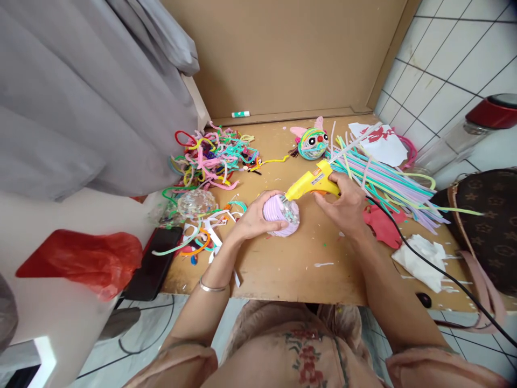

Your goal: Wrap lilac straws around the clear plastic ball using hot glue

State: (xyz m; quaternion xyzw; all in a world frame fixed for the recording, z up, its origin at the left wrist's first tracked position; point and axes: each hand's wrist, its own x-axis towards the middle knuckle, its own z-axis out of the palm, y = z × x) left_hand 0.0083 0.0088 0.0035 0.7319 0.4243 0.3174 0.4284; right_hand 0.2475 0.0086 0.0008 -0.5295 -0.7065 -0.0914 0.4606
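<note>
— Hold that lilac ball (288, 215) steady, I'd say: thin glue, close beside the coils!
— And what a look: ridged lilac rings, a bare, glassy-looking patch showing.
— The left hand (260, 215) cups it over the desk (291, 275).
— The right hand (347, 202) grips the yellow glue gun (311, 182), nozzle at the patch; whether it touches, I can't tell.

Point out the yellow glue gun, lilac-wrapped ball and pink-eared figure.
Yellow glue gun (312, 181): head view, on the middle of its body.
Lilac-wrapped ball (274, 209): head view, on the lilac wrapping.
Pink-eared figure (313, 150): head view, on the striped front below the eyes.
</note>
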